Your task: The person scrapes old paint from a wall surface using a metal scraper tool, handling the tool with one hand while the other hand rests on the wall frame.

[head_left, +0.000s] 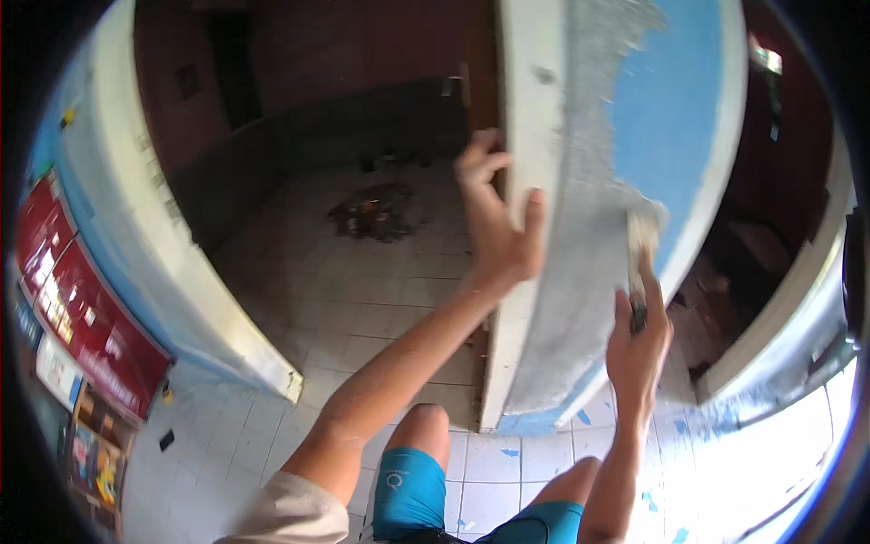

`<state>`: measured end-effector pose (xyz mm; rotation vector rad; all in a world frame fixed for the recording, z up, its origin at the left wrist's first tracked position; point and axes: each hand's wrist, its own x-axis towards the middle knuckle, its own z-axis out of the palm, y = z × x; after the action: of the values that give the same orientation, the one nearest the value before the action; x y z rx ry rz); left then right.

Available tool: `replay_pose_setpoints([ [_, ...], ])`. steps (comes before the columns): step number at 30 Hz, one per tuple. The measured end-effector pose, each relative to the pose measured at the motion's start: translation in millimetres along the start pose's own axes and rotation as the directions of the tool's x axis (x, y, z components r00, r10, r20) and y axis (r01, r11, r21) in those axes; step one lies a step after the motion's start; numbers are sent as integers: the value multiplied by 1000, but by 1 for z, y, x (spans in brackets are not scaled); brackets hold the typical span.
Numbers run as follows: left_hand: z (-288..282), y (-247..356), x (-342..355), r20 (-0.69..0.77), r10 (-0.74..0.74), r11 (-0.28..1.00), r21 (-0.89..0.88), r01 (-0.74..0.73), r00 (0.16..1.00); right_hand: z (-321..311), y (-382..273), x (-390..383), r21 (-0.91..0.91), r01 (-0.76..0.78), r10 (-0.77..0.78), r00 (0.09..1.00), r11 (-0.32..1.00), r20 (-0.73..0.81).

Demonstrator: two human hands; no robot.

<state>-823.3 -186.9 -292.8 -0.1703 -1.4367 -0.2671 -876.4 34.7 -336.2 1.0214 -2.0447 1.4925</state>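
Observation:
My left hand [498, 218] is at the pale door-frame edge [521, 118] of a wall pillar, fingers bent and apart, holding nothing. My right hand [639, 349] grips a flat scraper-like tool [638, 308] by its dark handle, index finger stretched along it; its blurred pale end is against the pillar, beside the border between blue paint [662, 109] and rough grey exposed surface [580, 245]. The grey patch runs down the pillar to a blue strip near its foot.
A doorway opens into a dim room with a dark debris heap [376, 213]; another dark opening is at right. A red board [109, 326] and shelf [100, 412] stand at left. Blue paint flakes [584, 417] lie on white floor tiles [489, 499] below my knees.

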Motion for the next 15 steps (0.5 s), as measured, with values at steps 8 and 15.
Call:
replay_pose_setpoints([
  [8, -5, -16, 2, -5, -15, 989, -149, 14, 1000, 16, -1, 0, 124, 33, -35, 999, 992, 14],
  [15, -11, -12, 8, 4, 81, 995, -56, -81, 997, 14, -21, 4, 213, 35, -45, 998, 976, 43],
])
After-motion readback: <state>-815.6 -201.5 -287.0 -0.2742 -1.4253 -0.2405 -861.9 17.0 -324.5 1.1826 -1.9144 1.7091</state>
